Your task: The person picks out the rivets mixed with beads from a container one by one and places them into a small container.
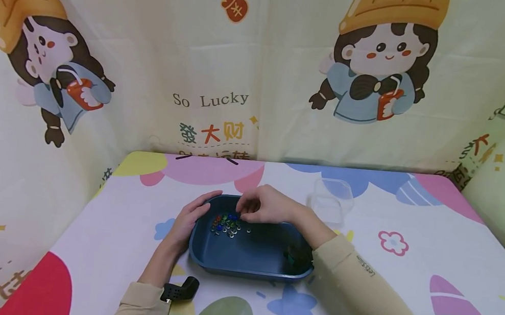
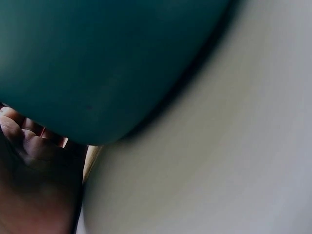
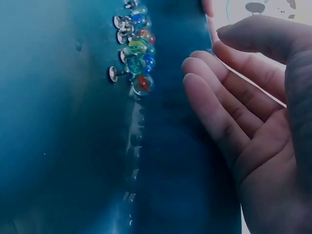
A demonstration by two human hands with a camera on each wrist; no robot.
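A dark blue tray (image 1: 256,250) stands on the table. In its back left part lie several glass marbles (image 3: 142,85) in blue, green, yellow and red, mixed with small silver round-headed pieces (image 3: 113,73). My left hand (image 1: 187,220) grips the tray's left rim, thumb over the edge and fingers along the back left corner. Over the tray's back rim, just right of the marbles, hovers my right hand (image 1: 266,206). Its fingers (image 3: 204,92) are loosely bent, and nothing shows between them in the right wrist view. The left wrist view shows mostly the tray's outer wall (image 2: 97,58).
A clear plastic container (image 1: 332,202) stands behind the tray to the right. A patterned cloth (image 1: 386,295) covers the table, and a printed curtain (image 1: 288,79) hangs behind and at the sides. A black wrist device (image 1: 180,289) sits beside my left sleeve.
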